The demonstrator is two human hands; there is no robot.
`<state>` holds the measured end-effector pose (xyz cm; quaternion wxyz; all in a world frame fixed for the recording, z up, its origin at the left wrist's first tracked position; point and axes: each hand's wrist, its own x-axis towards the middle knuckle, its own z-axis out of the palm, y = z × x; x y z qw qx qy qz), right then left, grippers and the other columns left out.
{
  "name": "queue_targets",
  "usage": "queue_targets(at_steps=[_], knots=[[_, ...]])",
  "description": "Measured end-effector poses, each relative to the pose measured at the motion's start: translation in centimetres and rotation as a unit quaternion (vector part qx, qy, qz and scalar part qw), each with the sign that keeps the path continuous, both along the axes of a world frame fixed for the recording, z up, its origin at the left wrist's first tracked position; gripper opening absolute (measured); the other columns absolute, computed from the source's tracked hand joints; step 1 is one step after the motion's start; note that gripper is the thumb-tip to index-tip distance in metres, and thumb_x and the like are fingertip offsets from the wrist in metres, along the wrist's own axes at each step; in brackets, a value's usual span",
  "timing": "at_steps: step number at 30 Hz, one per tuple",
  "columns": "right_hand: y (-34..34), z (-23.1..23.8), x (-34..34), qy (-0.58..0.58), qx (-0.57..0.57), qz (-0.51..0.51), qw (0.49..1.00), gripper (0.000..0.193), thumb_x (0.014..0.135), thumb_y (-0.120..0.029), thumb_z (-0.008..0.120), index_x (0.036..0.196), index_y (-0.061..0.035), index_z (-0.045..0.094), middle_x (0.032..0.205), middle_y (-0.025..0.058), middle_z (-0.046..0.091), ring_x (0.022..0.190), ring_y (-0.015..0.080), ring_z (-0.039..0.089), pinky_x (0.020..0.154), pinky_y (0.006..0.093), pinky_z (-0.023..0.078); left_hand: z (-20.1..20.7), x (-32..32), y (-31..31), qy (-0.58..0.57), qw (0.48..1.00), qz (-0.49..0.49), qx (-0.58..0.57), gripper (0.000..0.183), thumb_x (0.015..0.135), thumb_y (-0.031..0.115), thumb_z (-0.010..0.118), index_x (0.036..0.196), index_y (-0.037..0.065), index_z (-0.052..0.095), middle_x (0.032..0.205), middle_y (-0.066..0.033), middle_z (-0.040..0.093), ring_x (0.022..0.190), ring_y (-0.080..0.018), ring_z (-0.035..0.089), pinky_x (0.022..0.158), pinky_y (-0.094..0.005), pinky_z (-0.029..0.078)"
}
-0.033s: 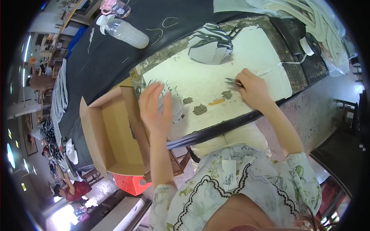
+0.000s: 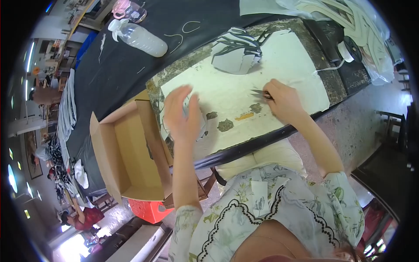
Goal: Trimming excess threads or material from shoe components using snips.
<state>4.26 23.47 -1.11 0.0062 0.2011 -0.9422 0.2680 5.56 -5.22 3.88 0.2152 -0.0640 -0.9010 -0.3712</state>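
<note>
My right hand [image 2: 286, 100] is closed around small scissors [image 2: 262, 94], whose thin blades point left over a white sheet [image 2: 244, 100]. Nothing shows between the blades. My left hand [image 2: 180, 113] hovers at the sheet's left side, fingers apart and holding nothing. Just beneath it, partly hidden, lies a pile of pale cut pieces [image 2: 201, 124] with dark edges. A stack of similar grey-white pieces with black strips [image 2: 233, 56] rests at the back of the sheet.
An open cardboard box [image 2: 135, 153] stands left of the work board [image 2: 336, 83], above a red stool [image 2: 148, 210]. A clear bottle [image 2: 146, 39] and pink jug [image 2: 128, 9] are on the dark table cover. A white tape roll [image 2: 345, 51] sits at right. Another person [image 2: 85, 215] is far left.
My left hand has shifted slightly right and its fingers have turned over the pile. My right hand, with the scissors, has moved a little left.
</note>
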Motion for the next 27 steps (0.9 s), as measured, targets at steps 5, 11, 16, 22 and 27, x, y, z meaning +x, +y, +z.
queue_targets(at_steps=[5,11,16,22,27], knots=[[-1.3,1.3,0.6,-0.103,-0.145,0.03,0.984,0.013,0.088,-0.012,0.064,0.097,-0.0044,0.059,0.082,0.0112,0.065,0.072,0.0298,0.063,0.063,0.038,0.049,-3.6,-7.6,4.3,-0.044,0.999,0.019,-0.01,0.021,0.084,0.019,0.072,0.095,0.002,0.067,0.088,-0.0118,0.067,0.082,-0.027,0.065,0.075,-0.0354,0.05],[2.0,2.6,1.1,-0.098,-0.35,-0.104,0.926,0.007,0.093,-0.005,0.06,0.098,-0.0027,0.065,0.07,0.0013,0.055,0.063,0.0087,0.047,0.058,0.0249,0.04,-2.6,-5.3,5.5,-0.199,0.951,-0.005,0.237,0.022,0.086,0.019,0.071,0.076,0.003,0.059,0.056,-0.0024,0.051,0.051,-0.0096,0.045,0.05,-0.0279,0.036],[4.2,3.3,0.5,-0.102,-0.255,-0.162,0.948,0.012,0.089,-0.01,0.066,0.099,-0.003,0.064,0.08,0.0028,0.059,0.068,0.013,0.054,0.061,0.0284,0.045,-2.5,3.1,4.9,-0.296,0.953,-0.009,0.06,0.02,0.088,0.016,0.066,0.077,0.002,0.059,0.053,-0.0045,0.05,0.047,-0.0118,0.05,0.048,-0.0293,0.038],[1.3,0.6,-1.1,0.004,-0.05,-0.041,0.998,0.018,0.086,-0.013,0.067,0.094,-0.0006,0.056,0.093,0.0111,0.058,0.079,0.0277,0.062,0.068,0.036,0.049,-3.0,3.6,6.4,-0.218,0.975,-0.019,-0.037,0.021,0.088,0.018,0.064,0.099,0.0,0.061,0.055,-0.0097,0.055,0.046,-0.0267,0.055,0.049,-0.0376,0.044],[-0.6,4.8,-2.6,-0.211,-0.236,-0.051,0.947,0.011,0.092,-0.011,0.061,0.096,-0.0011,0.057,0.073,0.0092,0.061,0.06,0.0168,0.061,0.056,0.0307,0.046,-2.9,5.2,7.1,-0.367,0.91,-0.05,0.185,0.033,0.087,0.026,0.068,0.107,0.001,0.06,0.055,-0.0092,0.055,0.048,-0.0331,0.055,0.05,-0.0422,0.045]])
